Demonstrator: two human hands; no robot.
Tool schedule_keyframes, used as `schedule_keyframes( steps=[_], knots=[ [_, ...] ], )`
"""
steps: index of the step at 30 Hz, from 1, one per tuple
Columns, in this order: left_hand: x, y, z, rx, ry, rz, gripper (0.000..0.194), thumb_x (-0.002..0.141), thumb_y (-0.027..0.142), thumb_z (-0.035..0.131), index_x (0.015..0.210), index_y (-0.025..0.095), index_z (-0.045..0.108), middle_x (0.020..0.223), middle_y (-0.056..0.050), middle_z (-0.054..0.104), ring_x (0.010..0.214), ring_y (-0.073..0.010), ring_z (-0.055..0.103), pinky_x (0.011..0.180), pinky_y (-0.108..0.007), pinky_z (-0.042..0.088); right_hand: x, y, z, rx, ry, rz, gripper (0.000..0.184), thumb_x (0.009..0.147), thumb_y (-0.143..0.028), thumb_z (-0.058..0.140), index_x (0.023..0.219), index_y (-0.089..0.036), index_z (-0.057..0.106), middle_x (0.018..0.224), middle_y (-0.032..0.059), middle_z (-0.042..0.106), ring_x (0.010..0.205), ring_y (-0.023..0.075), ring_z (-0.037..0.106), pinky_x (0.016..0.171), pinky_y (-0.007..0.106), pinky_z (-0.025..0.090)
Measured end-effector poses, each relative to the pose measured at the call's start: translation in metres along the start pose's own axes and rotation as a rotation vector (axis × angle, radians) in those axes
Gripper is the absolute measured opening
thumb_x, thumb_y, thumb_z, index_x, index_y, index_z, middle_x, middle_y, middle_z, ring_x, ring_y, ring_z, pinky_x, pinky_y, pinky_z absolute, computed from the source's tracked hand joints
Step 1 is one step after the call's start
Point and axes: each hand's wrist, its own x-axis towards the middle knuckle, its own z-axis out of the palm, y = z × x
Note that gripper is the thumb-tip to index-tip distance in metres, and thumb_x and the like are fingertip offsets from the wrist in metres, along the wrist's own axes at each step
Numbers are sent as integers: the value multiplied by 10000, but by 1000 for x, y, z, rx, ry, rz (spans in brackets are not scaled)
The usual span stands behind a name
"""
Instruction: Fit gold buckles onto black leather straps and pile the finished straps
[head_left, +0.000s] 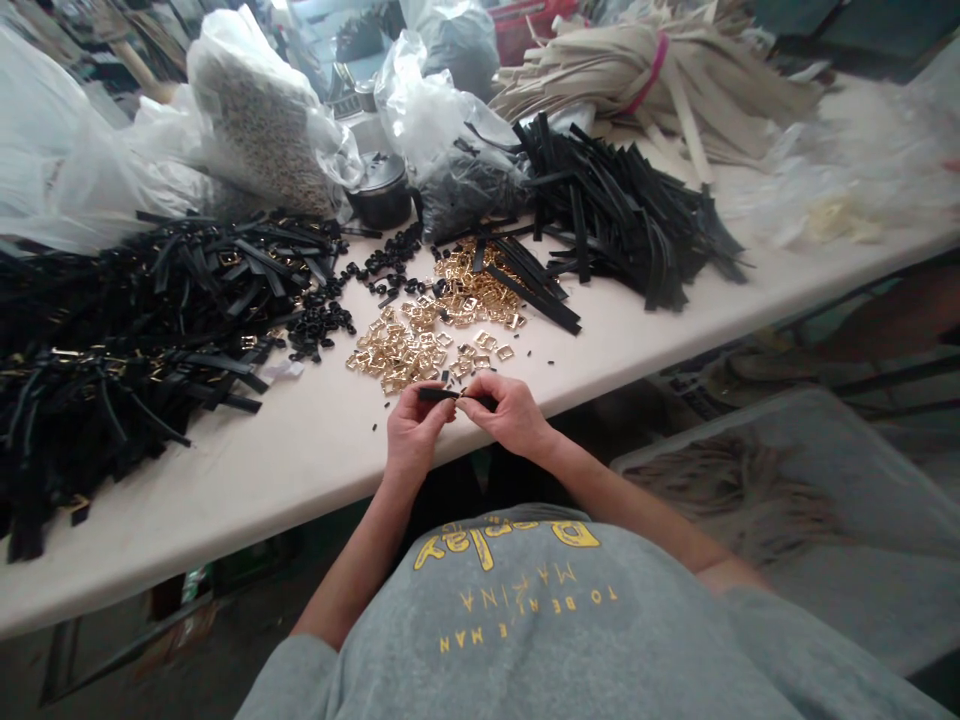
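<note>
Pale tabletop (315, 440) runs slantwise through a cluttered workroom, its near edge just in front of the person. At that edge the left hand (412, 430) and the right hand (514, 412) meet, each grip pinching a short black strap (437, 394) between thumb and fingers; a glint of gold shows where the fingertips come together (too small to make out its shape). Just beyond the fingers lies a heap of gold buckles (401, 350), a few scattered singly on its right. Behind it is a second gold pile (476, 280), with loose black strips (532, 290) partly over it. Small black loops (319, 325) cluster to the left, beside a broad mound of black straps with gold buckles (112, 320). Farther back stand a dark lidded pot (381, 195) and plastic bags (259, 120); at the right, a stack of black straps (622, 205) lies before a cream bundle (720, 85) tied in pink.
</note>
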Motion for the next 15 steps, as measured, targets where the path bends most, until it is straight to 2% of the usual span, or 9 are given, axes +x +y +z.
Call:
schedule_keyframes(
  steps=[2, 5, 8, 12, 15],
  knots=[
    [-4, -2, -3, -58, -11, -15, 301, 730, 372, 787, 922, 172, 669, 760, -14, 713, 646, -128, 658, 693, -279, 547, 1, 0, -2, 4, 18, 4, 185, 821, -309, 626, 698, -193, 552, 640, -38, 550, 583, 95, 446, 586, 237, 374],
    [-6, -3, -9, -97, -99, -53, 291, 778, 414, 747, 912, 164, 679, 780, -35, 726, 683, -149, 684, 738, -307, 563, 1, -2, -8, 66, -15, 19, 202, 824, -323, 633, 698, -189, 551, 638, -40, 529, 585, 92, 432, 579, 234, 365],
    [-3, 5, -15, -64, -202, -72, 267, 731, 370, 797, 855, 163, 682, 762, -24, 714, 650, -131, 665, 690, -271, 556, 0, -6, -16, 129, -146, 19, 206, 832, -329, 641, 709, -180, 570, 641, -42, 514, 596, 91, 432, 578, 228, 362],
    [2, 22, -18, -30, -388, -165, 400, 670, 298, 848, 1018, 185, 686, 945, -47, 736, 719, -137, 682, 665, -252, 556, -2, -12, -25, 166, -325, -1, 187, 842, -314, 649, 735, -168, 603, 674, -27, 565, 642, 101, 488, 622, 230, 396],
    [3, 28, -18, -19, -529, -234, 381, 684, 308, 846, 1007, 162, 705, 888, -58, 741, 756, -156, 685, 703, -268, 559, -2, -14, -30, 169, -395, -13, 171, 841, -301, 655, 750, -160, 620, 702, -18, 604, 665, 106, 520, 643, 232, 413]
  ],
)
